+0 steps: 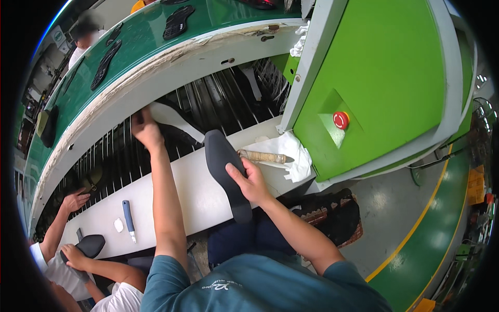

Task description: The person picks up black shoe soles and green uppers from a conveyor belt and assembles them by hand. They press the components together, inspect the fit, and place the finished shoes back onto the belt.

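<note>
My right hand (253, 184) holds a black shoe sole (222, 164) upright over the white ledge (195, 200), thumb on its face and fingers behind it. Under the rim of the green table, my left hand (147, 131) grips the left end of a second sole, white on top with a black edge (179, 123). That one lies across the metal rods (208, 99) of the rack. The fingertips of my left hand are partly hidden. Just right of the black sole is a brush with a wrapped handle (265, 156), lying on a crumpled white cloth (297, 164).
A blue-handled knife (128, 216) and a small white piece (118, 225) lie on the ledge. At left, a co-worker's hand (76, 256) holds a black sole. A green machine housing with a red stop button (340, 120) stands right. Dark soles (106, 63) lie on the green table.
</note>
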Tool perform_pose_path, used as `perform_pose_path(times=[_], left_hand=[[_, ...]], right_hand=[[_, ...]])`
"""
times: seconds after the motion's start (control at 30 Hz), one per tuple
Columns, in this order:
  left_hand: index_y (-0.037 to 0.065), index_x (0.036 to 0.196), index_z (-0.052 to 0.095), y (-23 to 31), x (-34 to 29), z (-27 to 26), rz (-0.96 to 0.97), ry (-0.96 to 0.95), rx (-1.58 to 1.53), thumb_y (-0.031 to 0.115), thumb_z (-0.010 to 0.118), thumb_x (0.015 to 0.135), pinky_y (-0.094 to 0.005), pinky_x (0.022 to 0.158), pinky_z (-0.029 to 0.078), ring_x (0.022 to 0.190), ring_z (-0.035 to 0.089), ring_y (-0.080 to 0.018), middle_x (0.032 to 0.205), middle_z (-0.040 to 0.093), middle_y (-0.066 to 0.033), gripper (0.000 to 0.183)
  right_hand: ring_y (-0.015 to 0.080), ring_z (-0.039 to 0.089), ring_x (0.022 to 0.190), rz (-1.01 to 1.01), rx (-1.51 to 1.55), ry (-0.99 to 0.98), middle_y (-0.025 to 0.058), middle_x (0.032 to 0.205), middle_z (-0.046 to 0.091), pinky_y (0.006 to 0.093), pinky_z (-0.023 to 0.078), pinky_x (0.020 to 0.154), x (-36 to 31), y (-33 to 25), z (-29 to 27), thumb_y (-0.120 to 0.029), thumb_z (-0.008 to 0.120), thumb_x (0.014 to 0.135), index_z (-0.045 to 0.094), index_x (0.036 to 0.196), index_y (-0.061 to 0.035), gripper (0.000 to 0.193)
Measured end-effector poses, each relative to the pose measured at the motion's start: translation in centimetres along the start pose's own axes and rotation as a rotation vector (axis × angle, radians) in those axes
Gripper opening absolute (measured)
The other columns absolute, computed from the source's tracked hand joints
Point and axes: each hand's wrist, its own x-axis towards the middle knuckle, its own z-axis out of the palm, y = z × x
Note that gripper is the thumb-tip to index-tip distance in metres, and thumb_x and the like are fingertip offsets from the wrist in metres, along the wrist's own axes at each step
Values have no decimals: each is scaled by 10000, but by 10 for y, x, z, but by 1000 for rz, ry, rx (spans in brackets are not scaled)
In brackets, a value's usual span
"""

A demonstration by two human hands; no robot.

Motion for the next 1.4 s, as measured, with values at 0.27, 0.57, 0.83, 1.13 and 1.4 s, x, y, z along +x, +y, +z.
perform_pose_path(times=[0.27,0.57,0.83,1.13,1.4], left_hand=[[33,1090,727,151,-67,-51,-203,114,-187,274,686,1134,-302,751,629,840,758,-153,995,780,-71,248],[6,1064,708,228,-155,-27,-89,-371,18,279,813,995,-255,795,396,874,506,-97,970,564,9,301],[-61,1245,705,253,-162,-15,-107,-572,-134,166,748,993,-436,1089,567,1185,753,-295,1210,784,-219,342],[-97,1340,670,261,-170,-20,-230,-581,-228,221,664,1071,-443,1024,619,1126,779,-301,1191,791,-236,417],[-110,1314,672,259,-167,-17,-196,-543,-183,245,637,1080,-461,939,643,1037,785,-341,1142,782,-266,426]], right_hand=[[20,605,899,8,124,37,-55,1031,716,214,504,792,-1,2,2,-293,702,1138,731,1249,-39,279],[47,631,1006,-98,145,114,1,1144,732,243,511,921,-27,-47,-10,-216,678,1142,689,1253,-32,216],[30,548,852,-163,118,32,-18,997,674,218,456,785,-76,-104,8,-235,708,1110,666,1227,10,275],[63,550,727,-256,54,-287,18,857,693,251,423,629,-85,-110,39,-124,764,1057,705,1014,35,175],[41,545,678,-191,-36,-157,-9,770,674,240,408,599,-84,-119,55,-167,786,1062,732,971,29,223]])
